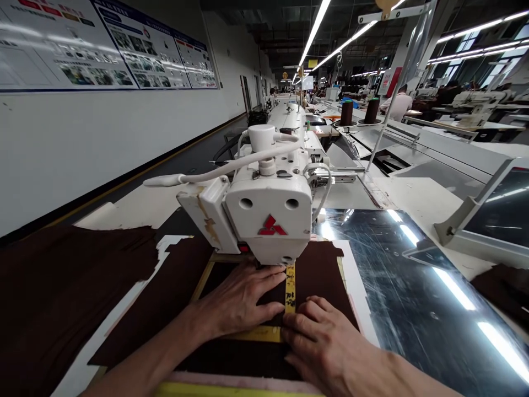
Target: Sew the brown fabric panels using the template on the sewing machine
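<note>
Dark brown fabric [322,275] lies under the white sewing machine head [268,215], with yellow strips forming a frame on it. My left hand [237,298] rests on the fabric just below the machine head, fingers spread, thumb pointing right. To its right, my right hand [318,336] lies on the fabric at the lower end of the marked yellow strip [290,286], its fingers bent and slightly apart. Neither hand holds anything that I can see. The needle area is hidden behind the machine head and my left fingertips.
More brown fabric [74,281] is heaped at the left. A shiny metal plate [397,286] covers the right side, beside a tilted screen [502,215]. Two brown thread cones [346,113] stand behind. A person [400,103] sits farther back at the right.
</note>
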The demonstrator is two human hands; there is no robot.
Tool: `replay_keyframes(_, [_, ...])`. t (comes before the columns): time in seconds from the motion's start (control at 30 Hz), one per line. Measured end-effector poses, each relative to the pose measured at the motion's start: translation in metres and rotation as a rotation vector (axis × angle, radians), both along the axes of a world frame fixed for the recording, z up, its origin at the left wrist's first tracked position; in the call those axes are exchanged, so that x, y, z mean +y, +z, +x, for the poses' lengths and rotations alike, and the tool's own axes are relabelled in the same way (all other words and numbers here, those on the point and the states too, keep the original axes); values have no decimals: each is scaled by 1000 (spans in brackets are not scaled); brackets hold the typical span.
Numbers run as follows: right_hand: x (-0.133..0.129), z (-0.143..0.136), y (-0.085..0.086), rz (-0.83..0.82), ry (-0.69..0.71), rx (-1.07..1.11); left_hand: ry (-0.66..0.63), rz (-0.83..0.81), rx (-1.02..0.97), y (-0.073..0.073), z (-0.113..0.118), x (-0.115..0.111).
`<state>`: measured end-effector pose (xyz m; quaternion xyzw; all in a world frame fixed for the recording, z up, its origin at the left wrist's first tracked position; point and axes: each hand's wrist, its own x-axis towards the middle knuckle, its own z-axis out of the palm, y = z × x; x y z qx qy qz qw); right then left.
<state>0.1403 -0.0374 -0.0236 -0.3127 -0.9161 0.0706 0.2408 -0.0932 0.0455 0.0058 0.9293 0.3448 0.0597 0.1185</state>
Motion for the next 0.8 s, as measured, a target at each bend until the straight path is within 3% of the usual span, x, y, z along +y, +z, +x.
replay_keyframes(0.4, [-5, 11, 15, -145, -13, 24, 61, -141, 0, 2, 4, -10])
replay_keyframes(0.8, [-2, -21, 2, 39, -203, -354, 74, 28, -149, -14, 8, -4])
